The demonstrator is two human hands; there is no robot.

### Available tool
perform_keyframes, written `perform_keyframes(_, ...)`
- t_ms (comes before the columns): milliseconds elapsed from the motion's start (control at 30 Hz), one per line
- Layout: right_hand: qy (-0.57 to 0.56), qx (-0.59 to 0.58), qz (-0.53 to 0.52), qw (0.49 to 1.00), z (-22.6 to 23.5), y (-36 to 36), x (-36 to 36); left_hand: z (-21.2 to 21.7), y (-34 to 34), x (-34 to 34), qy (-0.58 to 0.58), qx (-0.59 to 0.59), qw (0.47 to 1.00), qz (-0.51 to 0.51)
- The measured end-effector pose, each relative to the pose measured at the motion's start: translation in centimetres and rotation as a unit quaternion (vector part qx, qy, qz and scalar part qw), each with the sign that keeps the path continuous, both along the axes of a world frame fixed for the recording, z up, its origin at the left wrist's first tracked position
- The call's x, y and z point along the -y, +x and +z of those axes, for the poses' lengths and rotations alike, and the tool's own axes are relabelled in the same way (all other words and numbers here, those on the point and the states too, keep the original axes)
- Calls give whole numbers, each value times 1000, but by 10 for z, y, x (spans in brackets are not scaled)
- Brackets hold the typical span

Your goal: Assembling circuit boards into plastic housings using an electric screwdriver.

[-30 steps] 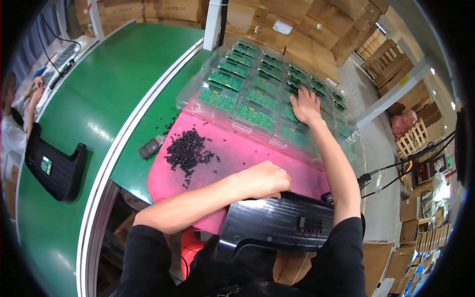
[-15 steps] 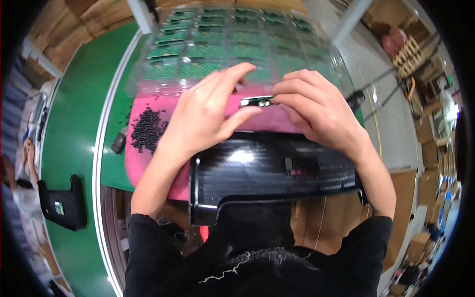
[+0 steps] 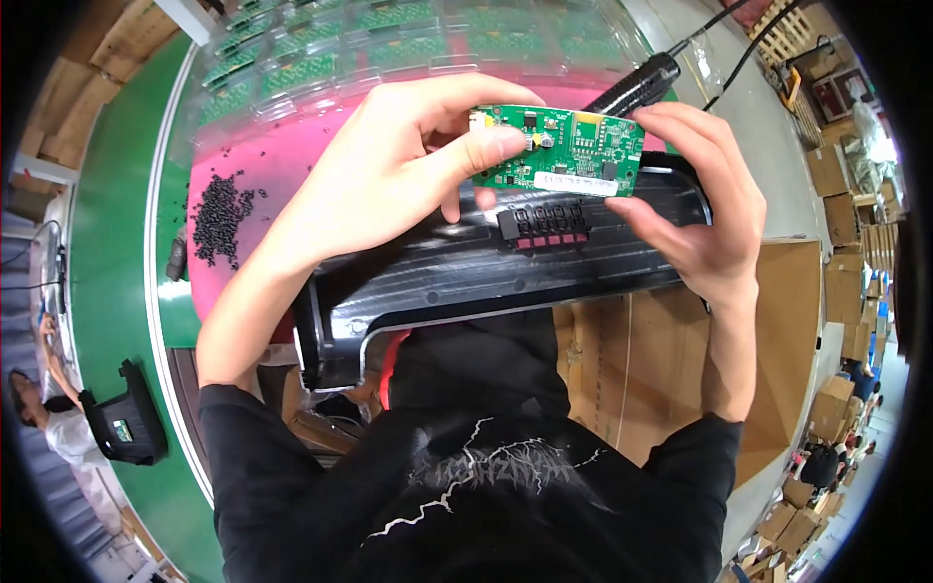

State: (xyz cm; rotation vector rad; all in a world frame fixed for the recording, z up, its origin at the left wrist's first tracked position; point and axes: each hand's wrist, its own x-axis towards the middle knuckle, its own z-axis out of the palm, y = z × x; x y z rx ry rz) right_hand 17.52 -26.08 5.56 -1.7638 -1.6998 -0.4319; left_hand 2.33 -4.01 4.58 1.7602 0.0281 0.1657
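Note:
A green circuit board [image 3: 573,160] with a white label strip along its lower edge is held up, its component face showing. My left hand [image 3: 374,180] pinches its left end, thumb across the face. My right hand [image 3: 719,214] spans its right end, with fingertips at the top corner and the thumb at the bottom edge. Below the board lies a long glossy black plastic housing [image 3: 437,287]. Its small rectangular slotted window [image 3: 544,225] shows pink through the openings.
A pink mat [image 3: 277,165] carries a pile of small black screws [image 3: 222,219] at the left. Behind stand clear plastic trays [image 3: 389,63] of green boards. A black corded electric screwdriver [image 3: 637,85] is at the right. On the green table at far left sits another black housing [image 3: 131,428] near a person.
The board has turned from edge-on to face-up view and moved slightly right. My right hand has shifted to its right end. The whole view has also shifted, bringing the screwdriver more into sight.

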Motion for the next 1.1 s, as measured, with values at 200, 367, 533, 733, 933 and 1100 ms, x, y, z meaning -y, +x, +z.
perform_keyframes(200, -59, -191, -51, 978, -35, 5, 21, -25, 3, 3, 223, 52, 973, 5)
perform_keyframes(367, -146, -310, -16, 939, -69, 11, 24, -53, 4, 8, 332, -5, 942, -46)
perform_keyframes(533, -176, -289, -30, 940, -80, 9, 23, -61, 7, 10, 365, -41, 928, -67)
perform_keyframes(733, -185, -275, -34, 943, -83, 9, 23, -64, 8, 10, 388, -53, 917, -72)
perform_keyframes(933, -195, -263, -35, 944, -81, 7, 15, -62, 5, 5, 391, -66, 915, -66)
perform_keyframes(1100, -206, -240, -51, 947, -80, 2, 12, -64, -2, 6, 414, -17, 908, -66)
